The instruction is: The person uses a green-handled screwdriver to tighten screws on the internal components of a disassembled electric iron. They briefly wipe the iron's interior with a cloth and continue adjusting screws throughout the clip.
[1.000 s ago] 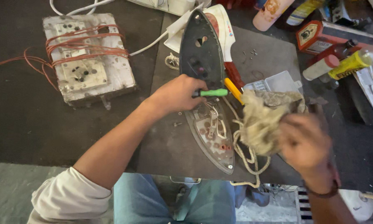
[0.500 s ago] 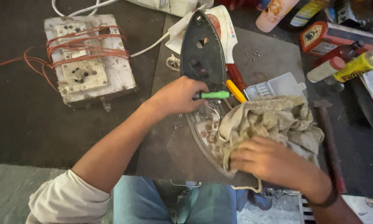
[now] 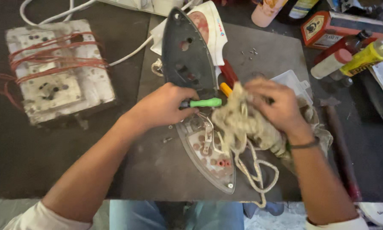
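At the far left of the dark tabletop (image 3: 38,170) sits a grey block (image 3: 57,70) wound with reddish wire, white cable (image 3: 127,53) running off past its upper right corner. Right of it lies a grey mat (image 3: 157,170), and on the mat stands the dark iron soleplate (image 3: 187,59), tilted up with its point toward the top of the view, the white iron body (image 3: 210,27) behind it.

The left hand (image 3: 164,106) lies just below the soleplate, its grip clamped on a green-handled screwdriver (image 3: 204,102) that points rightward. Below the handle lies the open iron base (image 3: 208,153), pale, with reddish spots and metal parts showing inside; its tip points toward the lower right. A small screw (image 3: 167,139) lies on the mat just left of it.

A cream cord (image 3: 253,170) loops from the base toward the mat's near edge. Above it, a yellow handle (image 3: 225,89) and a red one (image 3: 228,72) peek out beside the soleplate.

The right hand (image 3: 272,104) has its grip bunched on a dirty beige rag (image 3: 242,121), held over the base's right edge. A dark band circles that wrist. Behind the hand sits a clear plastic box (image 3: 291,81). Farther right stand a white bottle (image 3: 330,64), a yellow bottle (image 3: 366,57) and a red carton (image 3: 323,23).
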